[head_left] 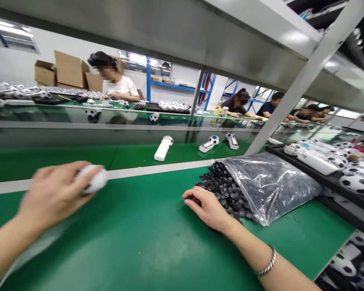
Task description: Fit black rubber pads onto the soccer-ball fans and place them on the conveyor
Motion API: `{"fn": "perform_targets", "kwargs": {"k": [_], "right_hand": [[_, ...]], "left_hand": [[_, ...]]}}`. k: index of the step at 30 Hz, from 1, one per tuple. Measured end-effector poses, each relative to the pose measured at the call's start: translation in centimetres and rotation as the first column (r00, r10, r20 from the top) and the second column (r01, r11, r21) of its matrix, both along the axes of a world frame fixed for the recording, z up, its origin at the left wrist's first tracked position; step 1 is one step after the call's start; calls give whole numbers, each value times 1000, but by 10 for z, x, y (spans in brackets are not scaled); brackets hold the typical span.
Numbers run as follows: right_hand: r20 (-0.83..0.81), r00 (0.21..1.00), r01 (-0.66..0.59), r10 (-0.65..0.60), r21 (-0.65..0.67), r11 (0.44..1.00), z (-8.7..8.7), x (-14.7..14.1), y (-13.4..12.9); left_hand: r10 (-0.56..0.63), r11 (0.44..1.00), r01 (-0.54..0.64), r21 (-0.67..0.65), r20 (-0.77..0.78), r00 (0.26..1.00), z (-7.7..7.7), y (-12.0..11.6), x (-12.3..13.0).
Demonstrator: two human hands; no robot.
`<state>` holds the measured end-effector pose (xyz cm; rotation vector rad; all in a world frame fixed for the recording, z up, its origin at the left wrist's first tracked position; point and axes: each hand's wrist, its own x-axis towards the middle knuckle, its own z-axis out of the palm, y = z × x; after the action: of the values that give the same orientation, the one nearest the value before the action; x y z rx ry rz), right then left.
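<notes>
**Colours: green, white, black**

Bench mat (79, 250) solid green, white stripe (63, 180) along its far edge. Near right edge, matte black pieces (224, 190) in clear bag (269, 190). Past the stripe, white handles (162, 151) with football-pattern heads (black patches on white). Held piece (92, 179) white, blurred. Shelving upright (148, 76) blue.

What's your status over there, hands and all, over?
Left hand: holding white ball-shaped piece, blurred. Right hand: touching black pieces. Those spill from clear bag on green bench.
</notes>
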<state>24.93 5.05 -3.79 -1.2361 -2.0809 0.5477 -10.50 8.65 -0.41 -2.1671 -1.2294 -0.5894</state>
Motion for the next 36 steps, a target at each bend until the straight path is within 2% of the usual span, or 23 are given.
{"fn": "perform_targets", "kwargs": {"k": [2, 3, 5, 8, 10, 12, 14, 16, 21, 24, 26, 29, 32, 36], "right_hand": [[-84, 996, -7, 0, -83, 997, 2, -6, -2], [-131, 991, -35, 19, -121, 992, 3, -9, -2], [-220, 973, -107, 72, -155, 982, 5, -15, 0], [-303, 949, -120, 88, -87, 989, 9, -19, 4], [-327, 943, -72, 58, -30, 997, 10, -17, 6], [-338, 941, -43, 30, -33, 999, 8, -13, 6], [-343, 939, -30, 4, -72, 997, 6, -8, 5], [-348, 937, -18, -15, -90, 996, 5, -4, 3], [-322, 947, 13, -21, -26, 1000, 3, -3, 4], [-361, 932, 8, -26, -51, 999, 2, -3, 6], [-397, 917, 8, -42, -88, 996, 0, -2, 7], [-421, 905, 8, -62, -129, 992, -1, -3, 8], [-434, 899, -5, -54, -133, 991, -1, -3, 7], [-454, 890, -32, -37, -143, 989, -2, -2, 8]], "left_hand": [[-84, 996, 88, 14, -190, 978, -8, -8, 30], [-160, 986, 166, 12, -209, 965, -11, -15, 48], [-280, 960, 272, -70, -175, 944, -13, -28, 86], [-328, 889, 297, -348, -32, 944, -8, -39, 127], [-313, 790, 306, -532, 80, 947, -3, -37, 139], [-307, 703, 319, -636, 134, 942, 1, -30, 141], [-310, 669, 298, -681, 109, 945, 4, -22, 140], [-289, 699, 251, -669, 57, 956, 5, -16, 138], [-223, 823, 118, -556, -125, 967, 6, -20, 143], [-77, 896, 4, -443, -148, 986, 7, -24, 147], [8, 898, -51, -437, -99, 995, 8, -25, 147], [11, 819, -27, -574, -31, 999, 8, -25, 145], [-103, 702, 109, -704, 51, 993, 7, -25, 142], [-282, 543, 288, -789, 152, 947, 2, -25, 141]]}}
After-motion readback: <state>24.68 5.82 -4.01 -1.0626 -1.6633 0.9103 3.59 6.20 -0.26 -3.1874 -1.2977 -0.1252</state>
